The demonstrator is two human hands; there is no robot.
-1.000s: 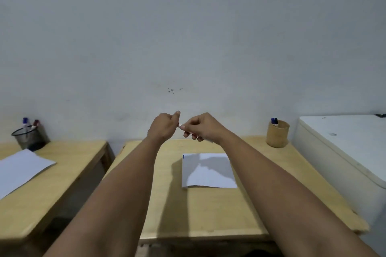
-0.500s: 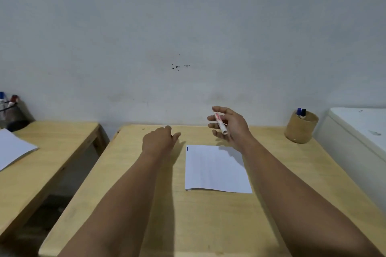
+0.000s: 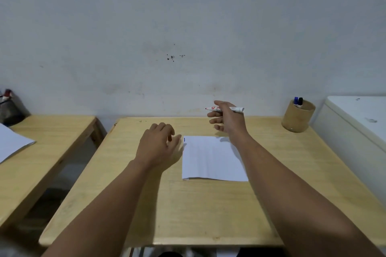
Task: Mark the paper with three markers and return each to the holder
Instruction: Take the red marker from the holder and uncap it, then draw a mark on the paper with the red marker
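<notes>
A white sheet of paper [image 3: 211, 158] lies on the wooden table [image 3: 208, 210], with a small blue mark [image 3: 184, 140] at its far left corner. My right hand [image 3: 226, 120] hovers above the paper's far edge and holds a white marker [image 3: 238, 109] level, its bare red tip pointing left. My left hand [image 3: 158, 144] rests knuckles-up on the table at the paper's left edge, fingers curled; its palm is hidden. A round tan holder [image 3: 296, 118] stands at the table's far right corner with two markers [image 3: 298, 101] in it, one blue-capped and one black-capped.
A second wooden table [image 3: 46, 142] stands to the left across a gap, bearing a sheet of paper [image 3: 10, 144] and a dark mesh cup [image 3: 8, 108] of markers. A white cabinet [image 3: 359, 123] adjoins the right side. A wall runs behind the tables.
My hands, joined at the marker a second ago, have parted. The left dropped to the paper's left edge; the right swung the marker level, tip leftward. The view tilted down.
</notes>
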